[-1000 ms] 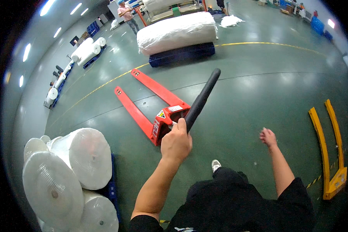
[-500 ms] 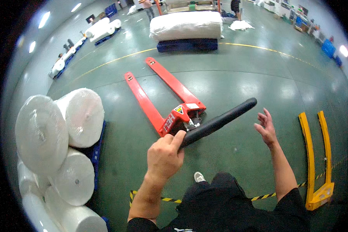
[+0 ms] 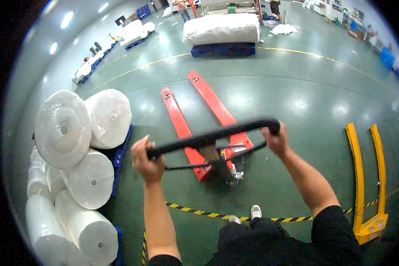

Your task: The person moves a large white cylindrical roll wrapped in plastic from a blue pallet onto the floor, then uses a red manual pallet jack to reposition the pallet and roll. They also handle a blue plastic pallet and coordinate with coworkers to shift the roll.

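A red pallet jack (image 3: pixel 178 116) stands on the floor ahead of me, its two forks pointing away toward the far left. Its black handle (image 3: pixel 217 133) is raised across my front and slightly blurred. At the handle's left end my left hand (image 3: pixel 147 160) is closed around the grip, with part of the fingers hidden. My right hand (image 3: pixel 275 141) wraps round the curved right end. Between the forks and the handle, the steering column is partly covered by the handle.
Wrapped white rolls (image 3: pixel 63 126) are stacked on a blue pallet (image 3: pixel 121 153) at left. Yellow forks (image 3: pixel 355 177) lie at right. Striped floor tape (image 3: pixel 208 214) runs by my feet. Ahead, a large white roll (image 3: pixel 221 29) rests on a blue pallet (image 3: pixel 223 49); people stand beyond.
My right hand has gone from open in the air to holding the handle's right end. The handle has swung more crosswise, and my left hand has moved left with its end.
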A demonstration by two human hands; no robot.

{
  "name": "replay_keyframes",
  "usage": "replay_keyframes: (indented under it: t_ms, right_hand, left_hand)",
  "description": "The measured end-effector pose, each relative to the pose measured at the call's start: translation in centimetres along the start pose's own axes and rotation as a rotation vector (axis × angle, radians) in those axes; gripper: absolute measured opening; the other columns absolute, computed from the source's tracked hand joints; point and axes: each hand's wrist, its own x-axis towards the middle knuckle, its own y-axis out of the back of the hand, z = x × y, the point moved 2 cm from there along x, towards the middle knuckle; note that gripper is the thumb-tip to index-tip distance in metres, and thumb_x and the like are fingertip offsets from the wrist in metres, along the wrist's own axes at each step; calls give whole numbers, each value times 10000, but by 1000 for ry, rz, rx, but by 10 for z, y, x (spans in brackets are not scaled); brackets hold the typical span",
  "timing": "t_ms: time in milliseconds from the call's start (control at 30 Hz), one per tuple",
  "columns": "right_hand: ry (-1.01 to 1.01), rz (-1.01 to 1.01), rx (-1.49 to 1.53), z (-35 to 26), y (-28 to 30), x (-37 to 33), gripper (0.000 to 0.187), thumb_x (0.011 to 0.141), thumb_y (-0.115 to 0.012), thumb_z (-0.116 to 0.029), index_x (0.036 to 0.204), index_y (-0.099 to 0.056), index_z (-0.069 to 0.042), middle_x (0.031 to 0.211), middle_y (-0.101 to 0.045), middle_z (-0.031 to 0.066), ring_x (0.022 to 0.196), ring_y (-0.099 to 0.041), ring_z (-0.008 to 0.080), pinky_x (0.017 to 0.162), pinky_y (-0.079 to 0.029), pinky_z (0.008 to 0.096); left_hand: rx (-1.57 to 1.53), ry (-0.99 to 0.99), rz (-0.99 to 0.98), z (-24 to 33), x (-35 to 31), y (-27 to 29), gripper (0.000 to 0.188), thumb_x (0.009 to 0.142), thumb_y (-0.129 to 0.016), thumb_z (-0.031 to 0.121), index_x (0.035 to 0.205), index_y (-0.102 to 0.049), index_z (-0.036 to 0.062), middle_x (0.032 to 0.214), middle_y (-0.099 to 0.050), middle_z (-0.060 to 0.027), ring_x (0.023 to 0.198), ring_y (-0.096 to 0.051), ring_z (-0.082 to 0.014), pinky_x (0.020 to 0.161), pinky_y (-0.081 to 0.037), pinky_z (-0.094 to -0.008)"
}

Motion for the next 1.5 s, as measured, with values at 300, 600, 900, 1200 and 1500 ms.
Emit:
replay_keyframes:
  t_ms: [300, 600, 900, 1200, 1500]
  right_hand:
    - [-1, 197, 406, -84, 70, -198, 141, 751, -606, -81, 734, -471, -45, 618, -502, 34, 536, -493, 132, 518, -424, 260]
    - [47, 35, 458, -129, 133, -318, 165, 655, -581, 59, 574, -479, -41, 496, -475, 47, 457, -484, 168, 463, -419, 306]
    - [255, -203, 555, -123, 155, -372, 152, 658, -632, -3, 604, -498, -53, 504, -484, 51, 425, -469, 175, 422, -398, 303]
    - [37, 71, 383, -78, 133, -322, 239, 735, -679, -180, 781, -489, -42, 599, -462, 32, 512, -463, 140, 489, -404, 277]
    - [-1, 120, 322, -48, 82, -257, 189, 771, -638, -144, 673, -499, -62, 575, -469, -13, 543, -440, 78, 497, -386, 271]
  left_hand:
    - [-442, 718, 217, 89, -134, 147, 208, 741, -586, 18, 915, -472, 25, 725, -492, -25, 586, -461, -70, 500, -377, -181]
    - [-321, 814, 258, 167, -223, 252, 172, 711, -606, 27, 851, -506, 34, 697, -471, -15, 591, -427, -98, 563, -376, -231]
    - [-197, 835, 483, 264, -310, 330, 179, 717, -576, 23, 863, -472, 25, 708, -480, -27, 516, -421, -72, 438, -358, -190]
    - [-40, 681, 314, 424, -363, 374, 356, 695, -630, 332, 856, -504, 41, 780, -526, -84, 658, -508, -204, 675, -440, -319]
    - [-159, 316, 85, 498, -327, 326, 296, 786, -523, 201, 1019, -482, 23, 696, -564, -173, 559, -549, -267, 469, -457, -364]
